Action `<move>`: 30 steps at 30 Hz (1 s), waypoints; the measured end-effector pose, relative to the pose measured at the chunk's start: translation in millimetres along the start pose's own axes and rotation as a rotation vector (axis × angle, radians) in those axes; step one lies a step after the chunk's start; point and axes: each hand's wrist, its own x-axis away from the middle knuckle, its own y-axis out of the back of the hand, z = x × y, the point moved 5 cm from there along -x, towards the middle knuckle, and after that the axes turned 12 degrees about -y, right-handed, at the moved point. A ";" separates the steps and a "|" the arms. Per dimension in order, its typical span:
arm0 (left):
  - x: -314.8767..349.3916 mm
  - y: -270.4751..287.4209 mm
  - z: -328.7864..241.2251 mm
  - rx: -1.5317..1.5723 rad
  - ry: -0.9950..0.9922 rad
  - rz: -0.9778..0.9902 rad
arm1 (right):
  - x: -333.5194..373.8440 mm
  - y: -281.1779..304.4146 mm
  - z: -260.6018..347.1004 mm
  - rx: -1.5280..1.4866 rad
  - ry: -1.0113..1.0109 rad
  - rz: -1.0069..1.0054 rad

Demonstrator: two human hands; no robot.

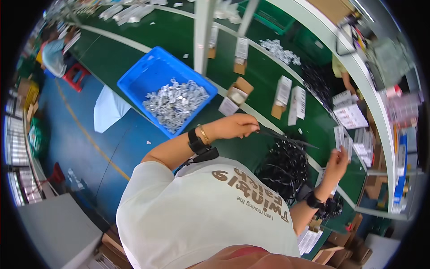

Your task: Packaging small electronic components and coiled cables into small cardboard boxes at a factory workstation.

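My left hand (242,126) is closed, its thumb and fingers pinching one end of a thin black strap (291,140). The strap stretches to the right over a heap of shiny black straps (284,168) on the green table close to my body. My right hand (337,162) is raised at the right of that heap, near a small white box (339,136). Its fingers are curled together; whatever they hold, if anything, is too small to make out. The strap's far tip appears just short of this hand.
Left of my left hand, a blue bin (150,74) holds bundled white cables (177,103). An open carton (236,95) and white boxes (282,96) stand across the green table. Metal posts (202,40) rise from it. Another person (56,56) sits at the far left.
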 end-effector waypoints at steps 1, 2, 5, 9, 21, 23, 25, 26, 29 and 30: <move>2.5 -0.3 -4.1 -0.160 -0.070 0.002 | 14.2 -26.0 16.5 0.211 0.193 -0.031; 3.8 -2.5 -7.6 -0.318 -0.135 0.015 | 32.8 -56.7 43.9 0.183 0.339 0.128; 8.6 -14.6 -29.2 -0.327 -0.241 -0.057 | 101.6 -147.8 89.5 -0.174 0.363 0.951; 22.3 12.0 -39.1 -0.224 -0.252 -0.161 | 120.5 -192.1 81.7 -0.465 -0.331 1.362; 105.3 125.0 64.1 0.027 0.165 -0.495 | 117.6 -183.0 113.1 -1.353 -0.359 1.087; 129.1 178.2 99.5 -0.893 0.203 -0.715 | 115.9 -184.2 100.2 -1.376 -0.385 1.057; 137.8 190.7 115.3 -1.129 0.352 -0.663 | 113.9 -184.7 82.9 -1.419 -0.440 0.999; 140.7 194.7 114.4 -1.361 0.506 -0.617 | 115.4 -184.3 75.2 -1.422 -0.439 0.985; 144.8 205.9 125.8 -1.222 0.425 -0.601 | 121.2 -182.9 52.0 -1.170 -0.462 0.899; 146.4 207.8 129.4 -1.151 0.391 -0.598 | 122.0 -181.9 50.1 -1.172 -0.463 0.892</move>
